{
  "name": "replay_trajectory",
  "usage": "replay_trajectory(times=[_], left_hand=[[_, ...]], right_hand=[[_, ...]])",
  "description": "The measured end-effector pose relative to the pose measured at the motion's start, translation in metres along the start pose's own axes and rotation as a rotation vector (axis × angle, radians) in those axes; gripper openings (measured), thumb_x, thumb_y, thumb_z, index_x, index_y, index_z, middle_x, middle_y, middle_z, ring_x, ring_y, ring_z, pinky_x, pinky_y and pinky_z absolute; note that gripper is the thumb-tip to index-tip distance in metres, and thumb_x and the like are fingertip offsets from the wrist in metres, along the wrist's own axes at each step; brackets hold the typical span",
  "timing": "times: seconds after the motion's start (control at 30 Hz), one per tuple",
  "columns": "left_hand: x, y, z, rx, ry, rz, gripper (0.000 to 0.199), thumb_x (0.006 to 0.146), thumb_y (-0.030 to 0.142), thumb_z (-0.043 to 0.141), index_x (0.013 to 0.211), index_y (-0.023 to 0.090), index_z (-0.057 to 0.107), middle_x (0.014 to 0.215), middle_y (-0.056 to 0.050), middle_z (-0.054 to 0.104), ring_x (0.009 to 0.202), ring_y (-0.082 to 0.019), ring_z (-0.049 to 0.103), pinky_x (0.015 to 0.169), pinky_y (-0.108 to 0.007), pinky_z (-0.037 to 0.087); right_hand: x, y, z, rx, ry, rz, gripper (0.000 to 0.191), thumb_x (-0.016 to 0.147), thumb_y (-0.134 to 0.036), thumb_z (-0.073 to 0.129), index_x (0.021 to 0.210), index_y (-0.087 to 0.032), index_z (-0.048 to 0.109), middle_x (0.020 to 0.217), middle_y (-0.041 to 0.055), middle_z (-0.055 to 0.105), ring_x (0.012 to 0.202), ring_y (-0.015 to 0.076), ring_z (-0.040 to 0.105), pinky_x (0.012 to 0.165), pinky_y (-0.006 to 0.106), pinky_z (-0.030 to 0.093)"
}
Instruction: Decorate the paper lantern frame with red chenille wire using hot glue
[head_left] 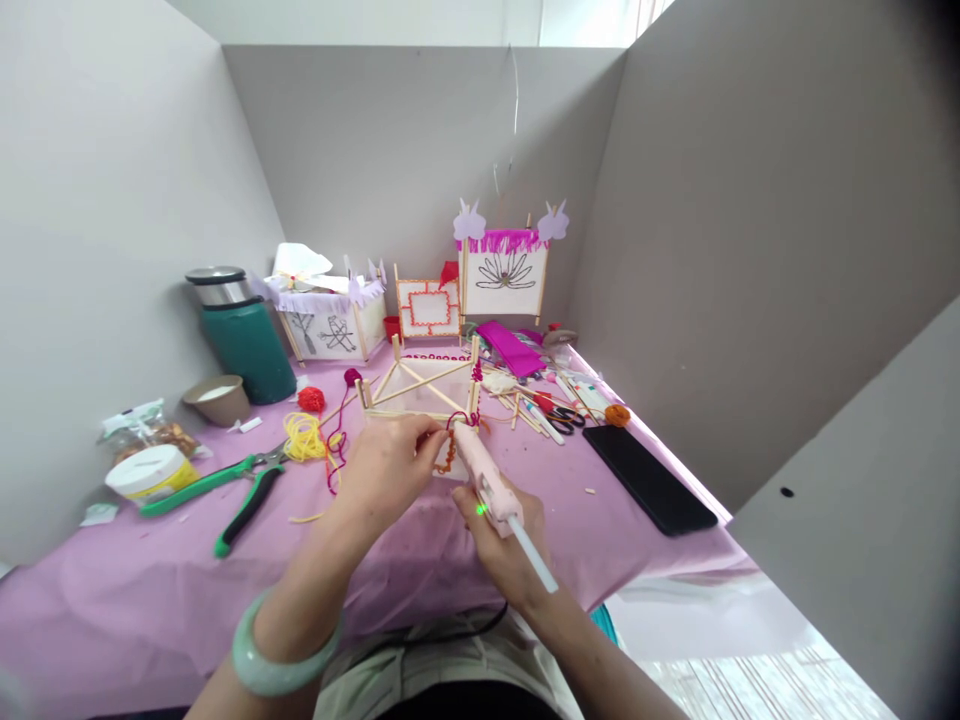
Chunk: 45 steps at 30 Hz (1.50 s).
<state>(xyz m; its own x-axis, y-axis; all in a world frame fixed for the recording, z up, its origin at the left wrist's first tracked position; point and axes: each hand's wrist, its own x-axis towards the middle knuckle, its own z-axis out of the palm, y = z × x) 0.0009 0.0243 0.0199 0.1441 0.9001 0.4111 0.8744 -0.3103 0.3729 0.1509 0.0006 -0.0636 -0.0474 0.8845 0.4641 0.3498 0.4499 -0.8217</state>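
Note:
My right hand (pixel 501 525) is wrapped round a pale pink hot glue gun (pixel 484 475), with a white glue stick (pixel 534 555) jutting from its back end. The gun's nozzle touches or nearly touches the near corner of a wooden stick frame (pixel 420 385) with white panels. Thumb and fingers of my left hand (pixel 401 455) pinch magenta yarn (pixel 463 417), which loops up beside the nozzle. An orange braided yarn trim (pixel 448 458) hangs on the frame's near panel, just by those fingertips. The exact glue spot is hidden by the nozzle.
Left lie green-handled pliers (pixel 251 485), yellow yarn (pixel 304 437), a red yarn ball (pixel 310 399) and a teal bottle (pixel 244 345). Right are scissors (pixel 566 415), loose sticks (pixel 517 408) and a black phone (pixel 649 480). Decorated panels (pixel 504 280) stand behind; grey partitions (pixel 420 150) enclose the table.

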Motion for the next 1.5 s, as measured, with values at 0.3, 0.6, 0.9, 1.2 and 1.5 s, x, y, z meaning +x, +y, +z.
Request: replay_trajectory(times=[0.3,0.6,0.9,1.2,1.5], left_hand=[[0.002,0.000,0.001,0.017,0.042,-0.015,0.022,0.087,0.028,0.053,0.082,0.022,0.074,0.076,-0.001,0.073,0.066,-0.015,0.062,0.060,-0.026,0.036],[0.002,0.000,0.000,0.019,0.037,-0.026,0.022,0.087,0.028,0.053,0.086,0.023,0.075,0.079,-0.002,0.074,0.070,-0.016,0.064,0.062,-0.026,0.038],[0.001,0.001,-0.001,0.001,0.026,-0.035,0.022,0.086,0.027,0.053,0.089,0.024,0.075,0.082,-0.001,0.075,0.073,-0.017,0.064,0.063,-0.027,0.039],[0.001,0.003,-0.001,0.010,-0.009,-0.027,0.022,0.086,0.024,0.052,0.081,0.021,0.073,0.075,-0.002,0.071,0.066,-0.014,0.059,0.060,-0.026,0.035],[0.000,0.005,0.008,-0.040,-0.033,-0.022,0.024,0.085,0.021,0.050,0.089,0.024,0.073,0.081,0.000,0.073,0.073,-0.016,0.063,0.063,-0.026,0.037]], right_hand=[[0.002,-0.002,-0.001,-0.053,0.011,0.002,0.030,0.089,-0.046,0.054,0.073,-0.021,0.055,0.062,0.0004,0.059,0.055,0.0167,0.056,0.054,0.026,0.040],[0.000,-0.002,-0.002,-0.082,-0.009,0.033,0.034,0.088,-0.049,0.053,0.069,-0.021,0.052,0.059,0.0002,0.057,0.053,0.0170,0.056,0.053,0.026,0.039],[-0.001,-0.002,-0.002,-0.111,0.009,0.011,0.033,0.088,-0.048,0.053,0.069,-0.021,0.052,0.058,-0.0004,0.056,0.052,0.0158,0.054,0.052,0.025,0.038],[-0.008,0.001,-0.008,-0.066,0.023,0.040,0.032,0.087,-0.045,0.056,0.066,-0.021,0.051,0.057,-0.0008,0.056,0.050,0.0144,0.052,0.049,0.024,0.038],[-0.006,-0.004,-0.008,-0.077,0.007,-0.047,0.028,0.087,-0.041,0.057,0.070,-0.021,0.050,0.058,-0.0021,0.053,0.050,0.0129,0.050,0.050,0.022,0.038]])
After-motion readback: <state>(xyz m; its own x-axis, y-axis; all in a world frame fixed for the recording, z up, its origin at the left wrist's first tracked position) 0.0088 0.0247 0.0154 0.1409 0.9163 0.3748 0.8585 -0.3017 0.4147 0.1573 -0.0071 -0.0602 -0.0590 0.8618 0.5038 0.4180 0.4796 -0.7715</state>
